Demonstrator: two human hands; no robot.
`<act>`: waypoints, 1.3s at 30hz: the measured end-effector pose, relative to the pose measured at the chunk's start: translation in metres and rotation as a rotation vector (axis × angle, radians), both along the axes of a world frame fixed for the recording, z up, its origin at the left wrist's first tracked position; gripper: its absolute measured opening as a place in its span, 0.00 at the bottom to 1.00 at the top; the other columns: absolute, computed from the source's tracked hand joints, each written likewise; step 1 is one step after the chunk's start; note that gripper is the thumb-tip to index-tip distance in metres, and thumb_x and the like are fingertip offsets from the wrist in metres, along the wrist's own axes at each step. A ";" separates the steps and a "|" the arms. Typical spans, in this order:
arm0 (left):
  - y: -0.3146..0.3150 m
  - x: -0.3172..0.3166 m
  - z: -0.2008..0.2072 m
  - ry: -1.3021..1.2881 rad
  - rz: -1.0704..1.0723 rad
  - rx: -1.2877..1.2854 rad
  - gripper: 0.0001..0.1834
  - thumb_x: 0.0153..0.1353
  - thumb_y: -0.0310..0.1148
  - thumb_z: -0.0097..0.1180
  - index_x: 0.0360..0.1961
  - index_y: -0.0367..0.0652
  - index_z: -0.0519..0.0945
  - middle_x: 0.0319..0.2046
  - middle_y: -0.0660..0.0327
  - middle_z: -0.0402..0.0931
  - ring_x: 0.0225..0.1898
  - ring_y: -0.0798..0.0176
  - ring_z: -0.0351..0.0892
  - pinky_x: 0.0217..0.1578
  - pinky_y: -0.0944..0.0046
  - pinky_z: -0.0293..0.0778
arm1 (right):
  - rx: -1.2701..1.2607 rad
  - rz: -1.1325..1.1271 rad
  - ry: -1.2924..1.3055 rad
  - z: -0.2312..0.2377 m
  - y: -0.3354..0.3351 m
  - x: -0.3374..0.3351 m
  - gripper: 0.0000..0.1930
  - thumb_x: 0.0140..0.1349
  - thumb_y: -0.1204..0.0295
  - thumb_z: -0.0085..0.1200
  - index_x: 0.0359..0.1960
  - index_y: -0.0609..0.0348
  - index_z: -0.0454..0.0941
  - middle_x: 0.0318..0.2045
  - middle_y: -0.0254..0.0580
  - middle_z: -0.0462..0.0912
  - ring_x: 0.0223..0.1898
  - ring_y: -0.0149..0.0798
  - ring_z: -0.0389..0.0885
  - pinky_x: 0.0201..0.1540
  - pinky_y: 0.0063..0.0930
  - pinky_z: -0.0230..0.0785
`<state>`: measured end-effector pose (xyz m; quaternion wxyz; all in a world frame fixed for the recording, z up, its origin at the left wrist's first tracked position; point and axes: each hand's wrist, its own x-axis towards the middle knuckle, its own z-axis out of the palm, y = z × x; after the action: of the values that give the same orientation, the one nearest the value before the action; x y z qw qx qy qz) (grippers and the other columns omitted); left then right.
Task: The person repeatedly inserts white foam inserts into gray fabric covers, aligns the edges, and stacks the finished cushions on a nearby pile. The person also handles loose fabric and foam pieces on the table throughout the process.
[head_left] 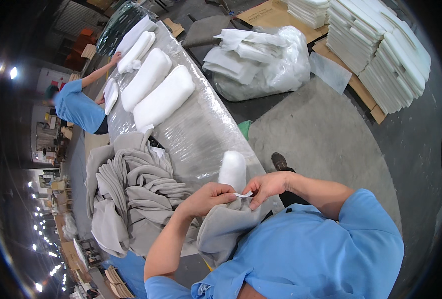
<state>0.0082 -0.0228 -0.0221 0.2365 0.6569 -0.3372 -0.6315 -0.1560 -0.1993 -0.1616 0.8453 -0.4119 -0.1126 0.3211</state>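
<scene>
My left hand (212, 199) and my right hand (267, 188) face each other near my body, both with fingers pinched. A short white strip (243, 195) stretches between their fingertips, at the edge of a grey fabric cover (224, 225) that drapes down against my shirt. Whether the strip is sewn to the cover I cannot make out. Just beyond my hands a white, rounded padding piece (232, 168) rests on the plastic-wrapped table (201, 134). To the left lies a large heap of grey fabric covers (136, 184).
Several white cushion pads (164, 97) line the table's far part, where a person in a blue shirt (81, 108) handles them from the left side. Right of the table sit a clear plastic bag (276, 65) of white sheets and tall stacks of white foam sheets (385, 55).
</scene>
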 end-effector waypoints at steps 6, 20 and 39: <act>-0.013 -0.002 0.018 0.048 -0.058 0.222 0.12 0.73 0.36 0.63 0.48 0.38 0.84 0.32 0.69 0.83 0.34 0.79 0.74 0.33 0.73 0.68 | -0.404 -0.293 -0.139 0.028 0.011 -0.010 0.11 0.60 0.69 0.72 0.35 0.57 0.81 0.28 0.27 0.81 0.33 0.26 0.77 0.37 0.29 0.68; -0.022 -0.002 0.006 -0.352 -0.067 0.017 0.12 0.74 0.37 0.59 0.42 0.37 0.84 0.30 0.68 0.80 0.33 0.74 0.74 0.36 0.68 0.71 | -0.263 -0.678 0.196 0.015 0.035 -0.014 0.13 0.62 0.70 0.71 0.46 0.59 0.87 0.40 0.33 0.89 0.46 0.29 0.82 0.50 0.28 0.72; -0.030 0.022 -0.012 -0.082 -0.037 0.065 0.15 0.75 0.39 0.60 0.36 0.38 0.85 0.25 0.75 0.74 0.30 0.78 0.67 0.31 0.70 0.65 | 0.022 -0.704 0.188 0.015 0.037 -0.022 0.15 0.73 0.62 0.64 0.52 0.59 0.86 0.44 0.29 0.87 0.44 0.24 0.80 0.50 0.23 0.73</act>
<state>0.0299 -0.0525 -0.0341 0.1892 0.6834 -0.3380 -0.6188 -0.1777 -0.1624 -0.1465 0.9151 -0.3849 0.1108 0.0454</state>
